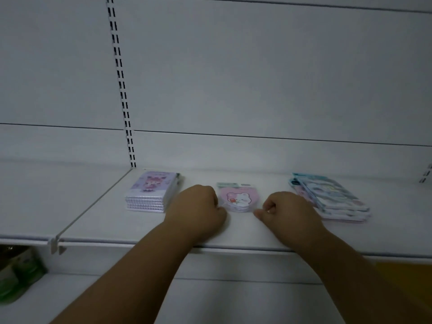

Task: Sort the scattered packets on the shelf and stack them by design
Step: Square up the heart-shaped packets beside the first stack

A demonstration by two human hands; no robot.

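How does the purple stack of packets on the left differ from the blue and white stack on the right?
The purple stack of packets is squared up, edges aligned; the blue and white stack of packets is fanned and crooked. The purple stack shows a pink character on top; the blue and white stack shows pale blue artwork. Both lie flat on the white shelf, untouched by either hand.

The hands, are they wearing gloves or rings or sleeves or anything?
No. The left hand and the right hand are both bare: no gloves, rings, watch or bracelets show. Both forearms are bare too, with no sleeve in view all the way down to the bottom of the picture.
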